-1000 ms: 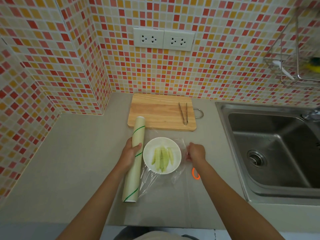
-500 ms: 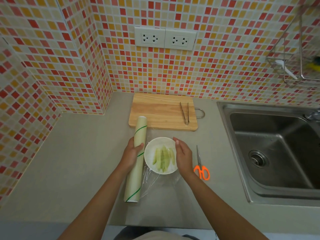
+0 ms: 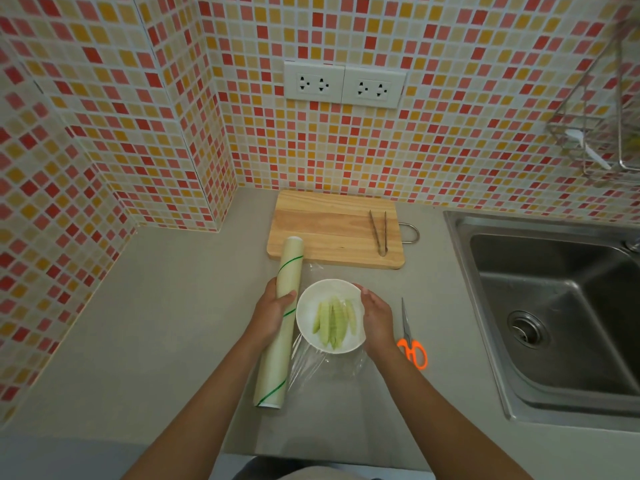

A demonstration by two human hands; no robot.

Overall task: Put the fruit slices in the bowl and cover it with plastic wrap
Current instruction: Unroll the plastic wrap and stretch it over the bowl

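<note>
While the white bowl (image 3: 330, 317) sat on the grey countertop (image 3: 156, 323) just near of the wooden cutting board (image 3: 334, 228), pale green fruit slices (image 3: 334, 322) were seen lying lengthwise inside it, so the first half of the task was judged done. Clear plastic wrap (image 3: 322, 367) was drawn from the roll (image 3: 282, 320) across the bowl, its loose film bunched on the counter at the near side and a corner showing at the far side. The roll lay along the bowl's left side and was gripped around its middle by the left hand (image 3: 273, 311), fingers curled over it. The right hand (image 3: 375, 315) was held with straight fingers against the bowl's right rim, apparently pressing the film down; nothing was grasped by it. The film was judged to be very light, limp and clingy, prone to folding on itself, and best taken at a free edge and kept taut. The bowl looked rigid, smooth and breakable, best steadied at the rim. The slices looked soft and moist. Orange-handled scissors (image 3: 410, 342) lay just right of the right hand, and metal tongs (image 3: 379, 233) rested on the board's right part. A steel sink (image 3: 554, 323) stood at the right, holding nothing that could be made out.
</note>
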